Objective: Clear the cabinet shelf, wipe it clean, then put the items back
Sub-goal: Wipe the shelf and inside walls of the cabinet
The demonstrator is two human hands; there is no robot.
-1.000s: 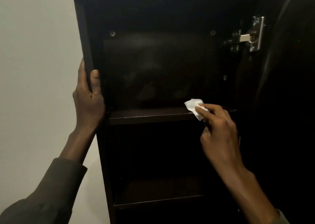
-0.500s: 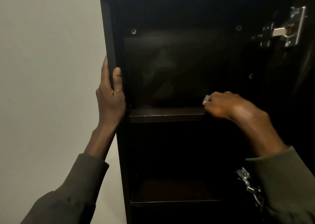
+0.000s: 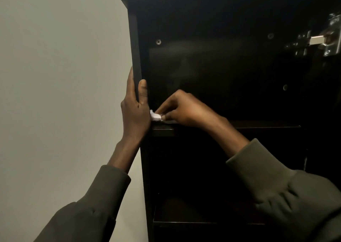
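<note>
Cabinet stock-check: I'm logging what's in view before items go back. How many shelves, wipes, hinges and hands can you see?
Shelves: 2, the upper shelf and the lower shelf
Wipes: 1, a white wipe pinched by the right hand
Hinges: 1, a metal hinge
Hands: 2, with the left hand gripping the cabinet side
Total: 6

Left hand [image 3: 135, 110]: raised, fingers upright, thumb curled round in a grip.
Right hand [image 3: 186, 109]: knuckles up, fingertips pinching.
</note>
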